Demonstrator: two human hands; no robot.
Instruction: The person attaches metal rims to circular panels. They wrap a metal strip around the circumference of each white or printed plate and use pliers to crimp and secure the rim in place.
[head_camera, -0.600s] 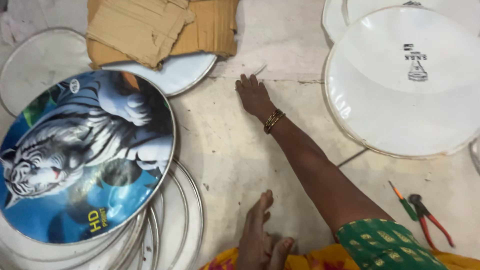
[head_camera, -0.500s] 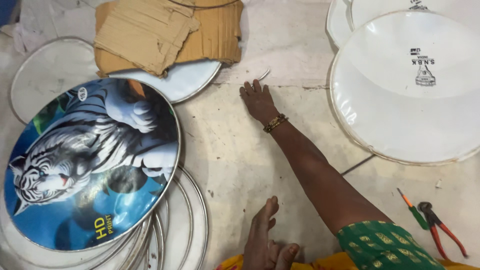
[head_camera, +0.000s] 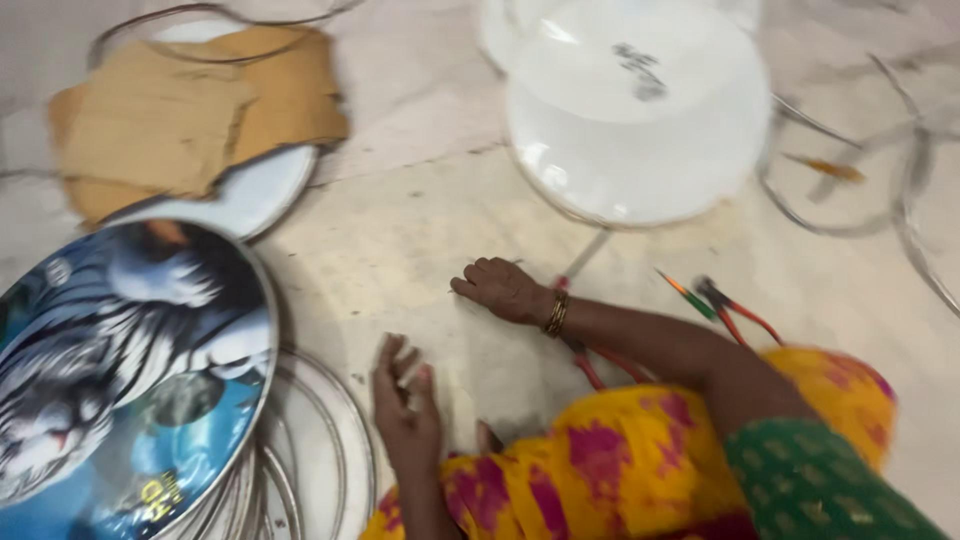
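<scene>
Trouble is most likely brewing at our right hand (head_camera: 505, 290), which we are resting knuckles-down on the pale stone floor (head_camera: 400, 230), fingers curled loosely; whether it is pinching some small thing at the fingertips we cannot tell through the blur. Just behind that wrist, red-handled pliers (head_camera: 590, 365) are lying partly under our forearm, and a second pair of red-handled pliers beside a green-and-orange screwdriver (head_camera: 685, 293) are sitting a little further out to the right. We are judging that dragging the arm back could snag these tools and scatter them. Our left hand (head_camera: 405, 400) is lying flat and empty, fingers spread, right beside the stacked thin metal hoops (head_camera: 330, 440) and the round drum skin printed with a white tiger on blue (head_camera: 120, 370); leaning on that hand could be shifting the hoops. Ahead of the right hand, the large white round drum skin (head_camera: 640, 110) is lying well apart
</scene>
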